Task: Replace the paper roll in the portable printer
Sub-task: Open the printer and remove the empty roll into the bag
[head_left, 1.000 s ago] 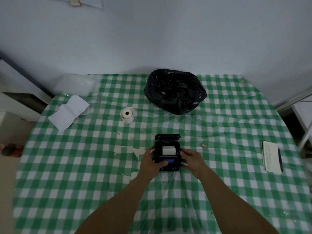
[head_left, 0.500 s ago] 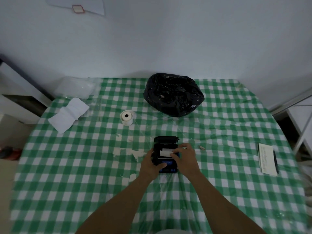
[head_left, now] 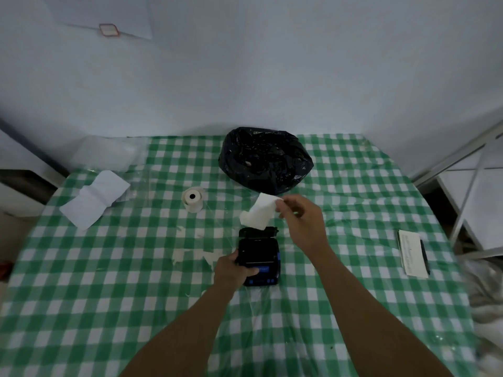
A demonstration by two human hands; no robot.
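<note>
A small black portable printer point(head_left: 260, 254) lies on the green checked table, its lid hinged open at the far end and its paper bay dark. My left hand point(head_left: 232, 270) grips the printer's left side, thumb on the blue panel. Above and beyond the printer, my right hand point(head_left: 302, 219) pinches a curled strip of white paper point(head_left: 258, 214) by its upper corner, lifted clear of the bay. A fresh white paper roll point(head_left: 192, 199) stands on end to the far left of the printer.
A crumpled black plastic bag point(head_left: 265, 159) sits at the back. Unrolled white paper point(head_left: 94, 202) lies at the far left, small paper scraps point(head_left: 196, 255) left of the printer. A notepad with a pen point(head_left: 412, 253) lies at the right. The table point(head_left: 109, 295) has clear film over it.
My right hand, which reached into the open bay, has lifted up and away with the white paper. The bay that showed white paper now looks dark. My left hand stays on the printer.
</note>
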